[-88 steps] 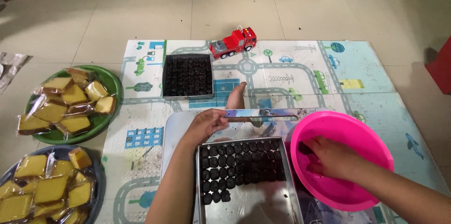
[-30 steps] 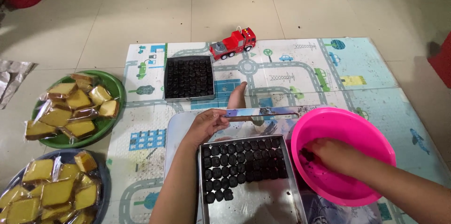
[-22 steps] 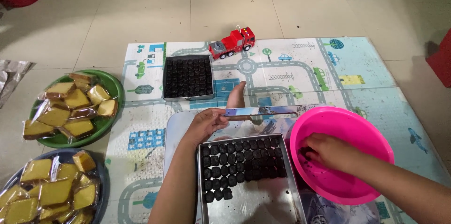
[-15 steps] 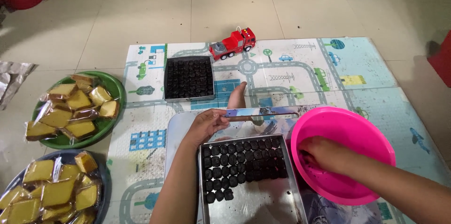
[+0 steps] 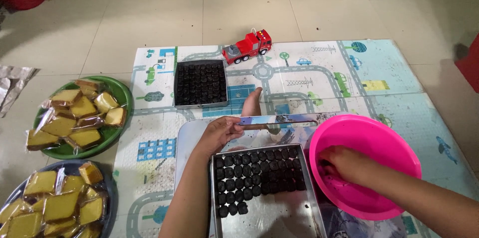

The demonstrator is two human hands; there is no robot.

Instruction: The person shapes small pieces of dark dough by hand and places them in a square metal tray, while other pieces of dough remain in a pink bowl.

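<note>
Pink bowl [image 5: 369, 140] holds curled right hand [image 5: 344, 163]; left hand [image 5: 219, 133] grips ruler [image 5: 284, 119].

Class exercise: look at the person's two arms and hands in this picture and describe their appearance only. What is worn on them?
Nothing is worn. The left hand and right hand are bare, with no gloves, rings, watch or bracelets visible. Both forearms are bare as far as the frame shows; no sleeve comes into view.

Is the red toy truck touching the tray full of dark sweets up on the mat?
Apart. In the head view, the red toy truck sits past the full tray's far right corner, with a strip of play mat showing between them.
</note>
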